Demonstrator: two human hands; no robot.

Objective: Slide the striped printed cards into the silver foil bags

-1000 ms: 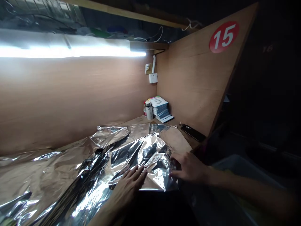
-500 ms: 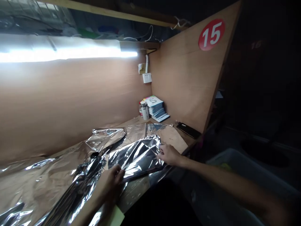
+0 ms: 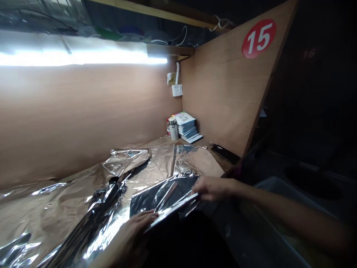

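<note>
A crumpled sheet of silver foil (image 3: 150, 175) covers the wooden bench (image 3: 214, 162) and runs off to the lower left. Its near part is a dark, shiny folded flap (image 3: 163, 195), lifted from the sheet. My right hand (image 3: 213, 188) pinches the flap's right end between fingers and thumb. My left hand (image 3: 136, 227) grips the flap's lower left end at the near edge. The flap's straight edge spans the gap between my hands. My forearms reach in from the bottom and the right.
A stack of booklets (image 3: 187, 127) and a metal flask (image 3: 173, 129) stand in the far corner, and a phone (image 3: 225, 154) lies beside the plywood partition (image 3: 223, 93). A grey plastic bin (image 3: 281, 201) sits low on the right, below the bench edge.
The foil flap has risen and folded toward me, its edge now taut between my hands. My right hand has moved right, and my left hand has moved nearer the bench's front edge.
</note>
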